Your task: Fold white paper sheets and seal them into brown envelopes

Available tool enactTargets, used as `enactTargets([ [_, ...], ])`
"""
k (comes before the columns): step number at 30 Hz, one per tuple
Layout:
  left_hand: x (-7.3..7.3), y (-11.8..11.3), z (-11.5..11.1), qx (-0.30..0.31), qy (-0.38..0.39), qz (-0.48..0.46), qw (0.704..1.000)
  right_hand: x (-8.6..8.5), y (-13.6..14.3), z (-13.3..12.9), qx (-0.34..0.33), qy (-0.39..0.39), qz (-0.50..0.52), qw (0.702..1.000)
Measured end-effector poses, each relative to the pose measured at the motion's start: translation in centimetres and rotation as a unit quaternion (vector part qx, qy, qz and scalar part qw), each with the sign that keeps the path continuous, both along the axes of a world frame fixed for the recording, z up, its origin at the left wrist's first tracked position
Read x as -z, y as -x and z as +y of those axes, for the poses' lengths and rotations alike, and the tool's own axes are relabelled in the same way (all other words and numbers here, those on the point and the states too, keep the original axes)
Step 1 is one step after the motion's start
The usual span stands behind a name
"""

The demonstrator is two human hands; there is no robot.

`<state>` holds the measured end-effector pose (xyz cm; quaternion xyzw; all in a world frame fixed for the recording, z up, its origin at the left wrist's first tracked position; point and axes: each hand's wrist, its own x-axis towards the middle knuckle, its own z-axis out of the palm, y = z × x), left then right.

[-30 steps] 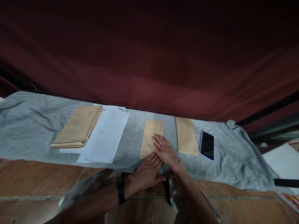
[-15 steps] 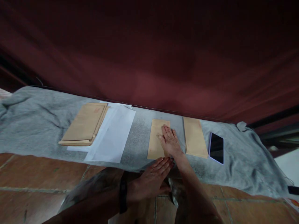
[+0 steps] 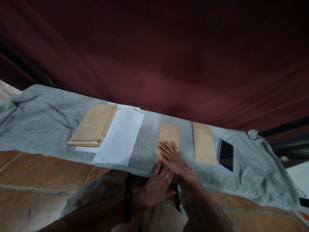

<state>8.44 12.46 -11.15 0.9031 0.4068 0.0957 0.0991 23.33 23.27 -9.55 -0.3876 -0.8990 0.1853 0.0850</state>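
Observation:
A single brown envelope (image 3: 169,131) with small red print lies on the grey cloth (image 3: 147,138). My right hand (image 3: 171,157) rests flat across its lower part, fingers extended and pointing up and left. Just below, my left hand (image 3: 158,185), with a dark band on the wrist, lies at the envelope's near end. Its fingers are spread and its fingertips meet the right hand; the envelope's bottom edge is hidden there. Neither hand grips anything.
To the left are a stack of brown envelopes (image 3: 93,124) and overlapping white sheets (image 3: 123,137). More brown envelopes (image 3: 204,143) lie to the right, beside a dark-screened phone (image 3: 226,156). A dark red fabric (image 3: 154,64) rises behind the cloth; tiled floor (image 3: 36,180) shows in front.
My right hand has slid down and left over the envelope, uncovering its upper right corner. My left hand has shifted slightly left, and the hands now touch. The view has tilted a little.

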Motion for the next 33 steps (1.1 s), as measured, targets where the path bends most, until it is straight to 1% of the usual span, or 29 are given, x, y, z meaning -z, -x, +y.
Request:
enactTargets([
  [3, 0.3, -0.2, 0.0, 0.002, -0.019, 0.007, 1.0, 0.0, 0.2, -0.1, -0.012, 0.002, -0.009, 1.0],
  [6, 0.2, -0.4, 0.0, 0.009, -0.051, 0.02, 0.998, 0.1, 0.4, 1.0, 0.005, -0.013, -0.035, 0.999],
  [8, 0.1, -0.6, 0.0, 0.003, -0.076, 0.029, 0.997, 0.4, 0.5, 1.9, 0.026, -0.029, -0.049, 0.998],
  [12, 0.0, -0.7, 0.1, -0.008, -0.108, 0.04, 0.993, 1.1, 1.1, 3.7, 0.092, -0.058, -0.061, 0.992],
  [18, -0.1, -0.5, 0.2, 0.001, -0.087, 0.041, 0.995, 1.7, 1.6, 5.2, 0.209, -0.084, -0.06, 0.972],
  [20, 0.0, -0.4, 0.2, 0.0, -0.088, 0.039, 0.995, 1.9, 1.6, 5.4, 0.236, -0.094, -0.061, 0.965],
  [23, 0.4, -0.2, 0.2, -0.016, -0.096, 0.033, 0.995, 2.3, 1.4, 5.3, 0.246, -0.115, -0.062, 0.961],
  [27, 0.9, 0.3, 0.2, -0.093, -0.105, 0.01, 0.99, 2.9, 1.1, 4.4, 0.236, -0.148, -0.054, 0.959],
  [29, 0.8, 0.5, 0.3, -0.118, -0.104, 0.003, 0.988, 3.1, 0.9, 3.8, 0.23, -0.159, -0.048, 0.959],
  [33, 0.5, 0.6, 0.4, -0.139, -0.109, 0.005, 0.984, 3.2, 0.7, 2.7, 0.222, -0.171, -0.039, 0.959],
])
